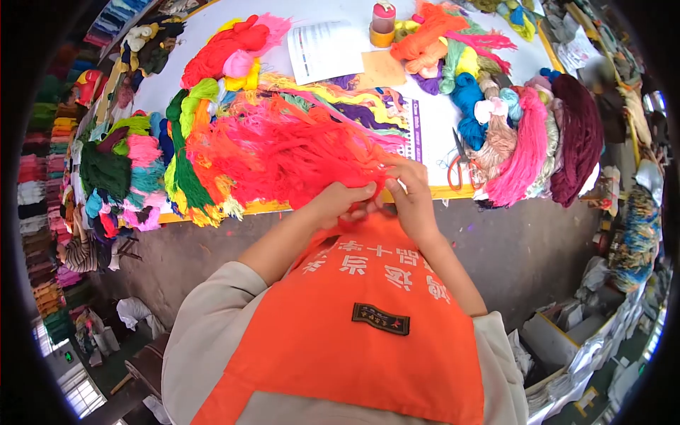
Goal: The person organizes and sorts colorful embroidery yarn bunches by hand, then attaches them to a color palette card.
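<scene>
A big loose heap of pinkish-red embroidery thread [283, 152] spreads over the near edge of the table. Its right end runs into both my hands, just above the orange apron. My left hand [343, 200] is closed around the gathered strands, thumb pointing right. Against the same bundle my right hand [411, 193] pinches, its thumb and fingers bent near the strand ends. Some of the left fingers are hidden by the thread. Beneath the heap lie multicoloured strands [368, 113] and a purple-edged printed card [411, 127].
Orange-handled scissors [460, 170] lie right of my hands. Skeins surround the heap: green [185, 142], hot pink [523, 145], maroon [575, 138]. A printed sheet [326, 51] and a cone of thread [382, 25] stand farther back. Shelves of yarn [49, 184] line the left.
</scene>
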### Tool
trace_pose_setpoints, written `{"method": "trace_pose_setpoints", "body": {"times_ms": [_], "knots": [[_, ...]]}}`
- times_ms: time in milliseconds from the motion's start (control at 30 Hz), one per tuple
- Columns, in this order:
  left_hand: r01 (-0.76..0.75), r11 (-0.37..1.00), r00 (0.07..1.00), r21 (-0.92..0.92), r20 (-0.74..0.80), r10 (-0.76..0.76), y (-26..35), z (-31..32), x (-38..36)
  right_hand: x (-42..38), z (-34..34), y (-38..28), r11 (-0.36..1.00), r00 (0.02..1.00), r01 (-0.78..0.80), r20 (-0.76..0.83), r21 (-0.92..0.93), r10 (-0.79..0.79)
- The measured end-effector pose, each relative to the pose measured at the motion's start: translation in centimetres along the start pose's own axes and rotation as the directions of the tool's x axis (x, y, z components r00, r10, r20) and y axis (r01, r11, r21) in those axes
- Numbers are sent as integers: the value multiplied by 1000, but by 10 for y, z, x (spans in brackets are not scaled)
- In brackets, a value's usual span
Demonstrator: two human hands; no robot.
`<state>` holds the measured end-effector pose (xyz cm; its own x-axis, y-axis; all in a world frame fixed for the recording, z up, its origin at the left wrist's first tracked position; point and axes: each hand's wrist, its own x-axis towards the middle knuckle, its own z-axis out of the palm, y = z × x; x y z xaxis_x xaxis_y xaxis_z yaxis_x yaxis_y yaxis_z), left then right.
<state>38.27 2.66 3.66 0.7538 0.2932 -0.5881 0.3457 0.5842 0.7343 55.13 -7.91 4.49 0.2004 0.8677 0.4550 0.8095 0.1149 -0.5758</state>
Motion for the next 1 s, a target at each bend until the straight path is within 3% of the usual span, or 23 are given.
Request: {"method": "trace_pose_setpoints", "body": {"times_ms": [33, 67, 100, 167, 200, 267, 300, 333, 367, 400, 433, 467, 500, 533, 567, 600, 633, 700, 733, 767, 867, 933, 1000], "knots": [[78, 987, 995, -139, 66, -69, 1, 4, 2, 1, -1, -7, 641, 919, -378, 189, 668, 346], [94, 984, 987, -153, -112, -112, 1, 9, 0, -1, -2, -9, -180, 730, -520, 545, 835, 413], [49, 985, 991, -164, -114, -68, 0, 1, -2, -5, 3, 0, -176, 780, -403, 437, 898, 448], [-33, 963, 984, -269, -178, -16, -10, -50, -7, -34, -22, 35, -207, 689, -509, 539, 836, 484], [-47, 944, 963, -328, -267, -45, -8, -81, -18, -44, -40, 48, -59, 626, -613, 530, 788, 571], [-250, 857, 876, -451, -482, 1, -21, -160, -41, -91, -71, 102, 228, 501, -812, 440, 537, 745], [-341, 839, 837, -424, -544, 65, -35, -215, -56, -129, -88, 140, 260, 455, -855, 408, 448, 792], [-481, 796, 634, -367, -773, 27, -29, -236, -74, -166, -106, 171, 312, 402, -903, 326, 295, 855], [-592, 738, 536, -323, -842, 62, -40, -282, -95, -208, -128, 205, 323, 370, -924, 269, 204, 889], [-708, 619, 492, -339, -866, 89, -29, -284, -112, -244, -151, 235, 327, 344, -938, 206, 111, 916], [-805, 485, 443, -342, -890, 107, -10, -275, -126, -272, -172, 255, 376, 361, -884, 107, -278, 926], [-812, 485, 454, -324, -873, 177, 2, -260, -124, -285, -185, 269, 334, 414, -702, 22, -628, 910], [-821, 481, 462, -307, -853, 244, 9, -239, -113, -278, -184, 273, 340, 416, -695, 32, -633, 909], [-727, 633, 545, -266, -785, 294, 10, -210, -91, -272, -176, 273, 419, 453, -703, 92, -575, 887], [-662, 635, 664, -399, -705, 249, -8, -196, -63, -263, -165, 269, 491, 488, -707, 151, -509, 860], [-515, 683, 834, -518, -488, 259, 3, -144, -29, -242, -148, 263, 602, 564, -681, 226, -418, 794], [-369, 781, 859, -504, -505, 81, 12, -97, 6, -215, -126, 259, 700, 637, -643, 291, -312, 714], [-13, 680, 991, -733, -98, -87, -22, -58, 71, -164, -82, 254, 854, 758, -499, 404, -146, 512], [95, 646, 982, -757, -36, -186, -34, -35, 99, -133, -66, 242, 828, 714, -548, 451, -115, 535], [136, 681, 958, -719, -81, -277, -45, -14, 125, -106, -52, 234, 797, 665, -598, 500, -89, 554], [206, 800, 842, -564, -314, -438, -82, 21, 186, -63, -2, 246, 871, 651, -489, 646, -45, 399], [212, 834, 840, -510, -341, -422, -94, 29, 201, -37, 27, 249, 884, 636, -467, 691, -9, 343], [225, 925, 781, -306, -511, -359, -95, 45, 211, -24, 51, 252, 914, 580, -404, 780, 24, 236]]}}
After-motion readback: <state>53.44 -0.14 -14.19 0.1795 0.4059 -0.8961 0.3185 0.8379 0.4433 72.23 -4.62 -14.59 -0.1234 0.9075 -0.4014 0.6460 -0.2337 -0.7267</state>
